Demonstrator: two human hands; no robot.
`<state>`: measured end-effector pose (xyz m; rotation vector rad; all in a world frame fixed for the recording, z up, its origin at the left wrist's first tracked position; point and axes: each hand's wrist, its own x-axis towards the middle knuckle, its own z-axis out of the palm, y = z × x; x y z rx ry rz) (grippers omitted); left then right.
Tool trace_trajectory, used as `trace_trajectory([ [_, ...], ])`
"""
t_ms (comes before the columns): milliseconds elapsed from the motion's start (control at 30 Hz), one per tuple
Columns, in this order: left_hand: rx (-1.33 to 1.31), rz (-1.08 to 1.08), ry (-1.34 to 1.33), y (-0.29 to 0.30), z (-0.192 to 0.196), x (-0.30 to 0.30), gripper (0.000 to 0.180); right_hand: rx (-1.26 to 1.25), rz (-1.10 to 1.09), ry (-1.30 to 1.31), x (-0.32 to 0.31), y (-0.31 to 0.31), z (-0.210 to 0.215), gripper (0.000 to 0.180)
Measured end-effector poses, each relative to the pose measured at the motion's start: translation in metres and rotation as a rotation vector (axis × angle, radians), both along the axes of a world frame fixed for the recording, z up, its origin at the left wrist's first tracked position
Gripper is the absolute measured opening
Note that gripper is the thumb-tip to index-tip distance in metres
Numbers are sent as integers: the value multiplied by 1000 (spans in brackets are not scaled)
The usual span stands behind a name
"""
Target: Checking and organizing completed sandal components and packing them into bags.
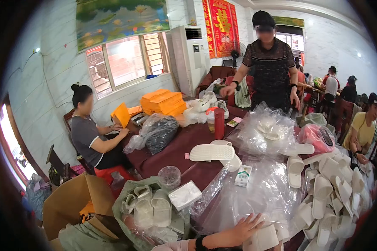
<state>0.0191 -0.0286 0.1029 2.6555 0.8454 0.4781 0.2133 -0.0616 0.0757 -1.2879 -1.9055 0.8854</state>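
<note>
My left hand point(244, 231) reaches in from the lower edge, a black band on its wrist. Its fingers are spread over clear plastic bags point(243, 201) at the near edge of the table. Right beside its fingers lies an off-white slipper point(262, 239); whether they touch I cannot tell. My right hand is out of view. To the right spreads a heap of off-white slippers point(322, 190). Further up the table, a slipper with its ridged sole up point(211, 152) rests by others. A small white-and-green box point(243, 175) sits on the bags.
A green sack point(121, 196) holds bagged slippers, beside a cardboard box point(67, 201). Near them are a white packet point(184, 195) and a clear round tub point(169, 177). A red bottle point(219, 123) stands mid-table. One person point(270, 71) stands opposite; another point(92, 129) handles orange envelopes at left.
</note>
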Motion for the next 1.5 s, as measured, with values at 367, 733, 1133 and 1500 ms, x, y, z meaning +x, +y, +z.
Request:
trace_trajectory([
  [367,496,104,-355,-22,-36,41,50,63,-224,-205,-8,-62,1,56],
  [733,264,-338,-267,-10,44,18,40,208,-375,-257,-28,-48,10,34],
  [1133,-108,51,-609,23,12,-4,70,394,-584,-201,-47,-18,17,21],
  [1500,-87,95,-679,25,7,-10,54,589,-731,-207,-51,-12,33,17],
])
